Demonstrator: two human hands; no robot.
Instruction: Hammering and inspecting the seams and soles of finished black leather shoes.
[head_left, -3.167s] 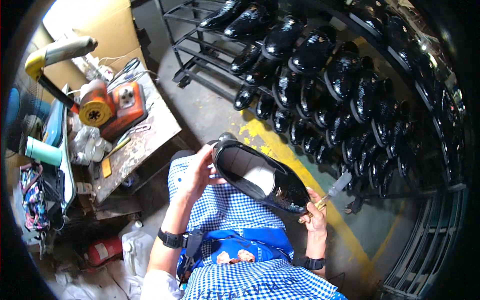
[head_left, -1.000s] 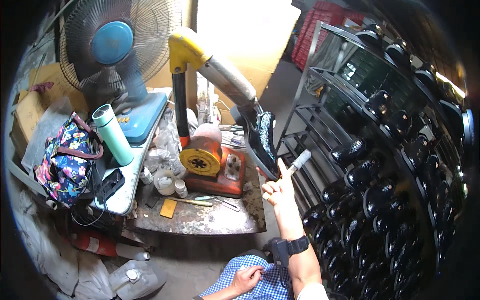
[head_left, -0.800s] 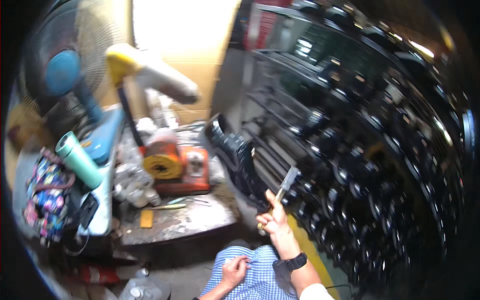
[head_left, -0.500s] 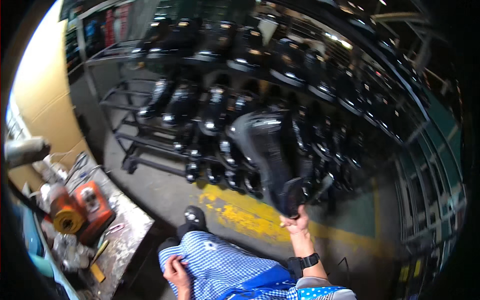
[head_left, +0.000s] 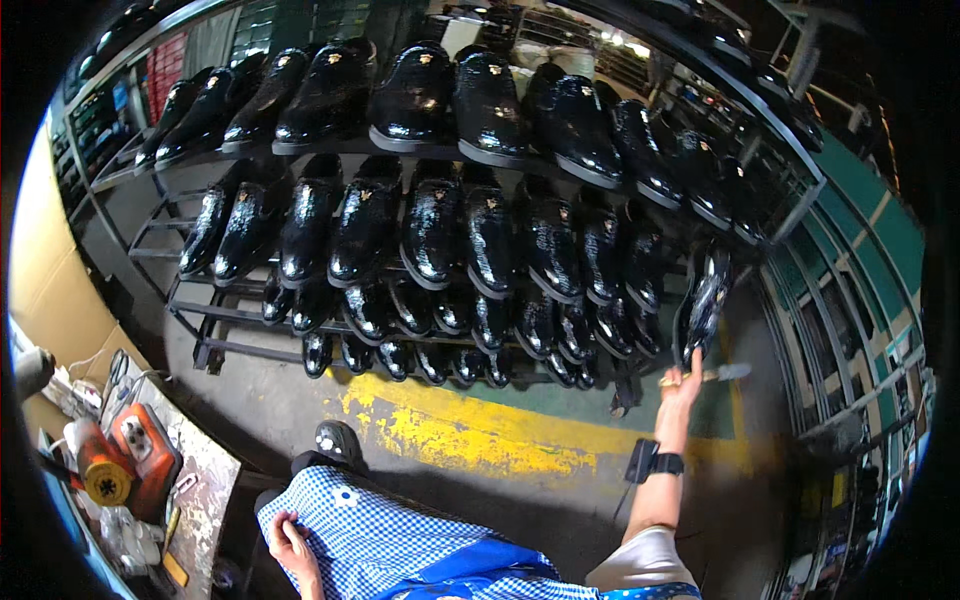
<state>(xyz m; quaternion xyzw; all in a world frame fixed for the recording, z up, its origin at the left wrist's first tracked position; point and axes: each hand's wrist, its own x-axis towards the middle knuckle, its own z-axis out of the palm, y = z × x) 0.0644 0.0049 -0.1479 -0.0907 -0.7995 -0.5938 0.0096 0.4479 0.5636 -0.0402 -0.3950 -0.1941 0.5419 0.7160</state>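
My right hand (head_left: pixel 680 388), its arm stretched out to the right, is closed on one end of a glossy black shoe (head_left: pixel 706 300). The shoe stands upright above the fingers, at the right end of the rack's middle row. A slim tool with a pale, blurred tip (head_left: pixel 735 371) sticks out of the same hand; I cannot make out its kind. Low on the left, my left hand (head_left: pixel 292 548) lies on the blue checked apron (head_left: pixel 400 520) over my thigh. Its fingers are loosely bent and hold nothing that I can see.
Rows of shiny black shoes (head_left: pixel 350 225) fill a dark metal rack (head_left: pixel 150 250) ahead. A worn workbench (head_left: pixel 205 480) at left carries an orange tool (head_left: pixel 150 450) and a yellow-handled tool. Yellow paint (head_left: pixel 450 425) marks the floor. Metal frames (head_left: pixel 850 320) stand at right.
The shoe in my right hand has swung from the middle to the right and away from me, toward the rack's end. The view has shifted; my left hand stays on the apron.
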